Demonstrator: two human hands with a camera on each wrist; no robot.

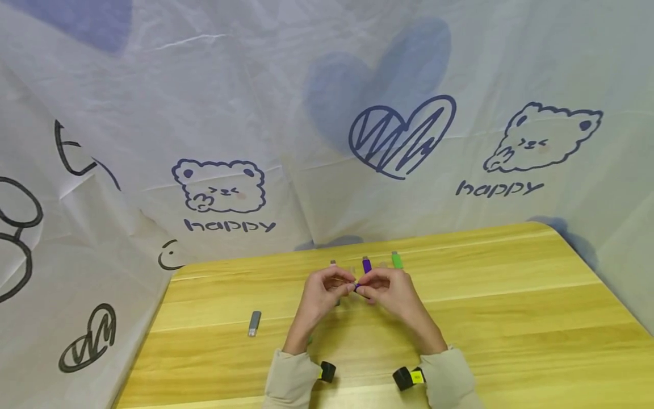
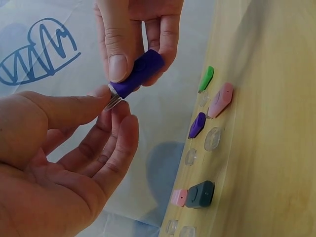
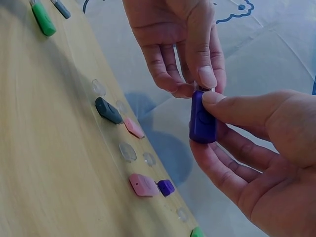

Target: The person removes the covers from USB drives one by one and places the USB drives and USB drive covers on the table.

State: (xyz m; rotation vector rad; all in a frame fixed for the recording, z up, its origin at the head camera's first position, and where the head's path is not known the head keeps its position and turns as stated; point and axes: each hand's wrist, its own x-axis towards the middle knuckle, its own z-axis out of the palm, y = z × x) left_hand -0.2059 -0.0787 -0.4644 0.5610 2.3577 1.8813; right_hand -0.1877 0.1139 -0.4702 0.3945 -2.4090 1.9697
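Note:
A purple USB flash drive (image 2: 143, 73) is held in the air between both hands, over the wooden table. My right hand (image 1: 395, 288) pinches its purple body (image 3: 202, 123) between thumb and fingers. At the other end, my left hand (image 1: 322, 291) pinches the plug end, where a clear cap (image 2: 114, 100) appears to sit over the metal plug. Fingertips partly hide that end, so how far the cap covers the plug cannot be told. The thumbs of the two hands almost meet at the joint.
Beyond the hands lie a second purple drive (image 1: 366, 264), a green drive (image 1: 397, 260), pink drives (image 2: 220, 100) and a dark teal drive (image 2: 201, 194). Clear caps (image 3: 127, 152) lie among them. A grey drive (image 1: 255, 321) is left of the hands; another green drive (image 3: 43, 19) lies nearer.

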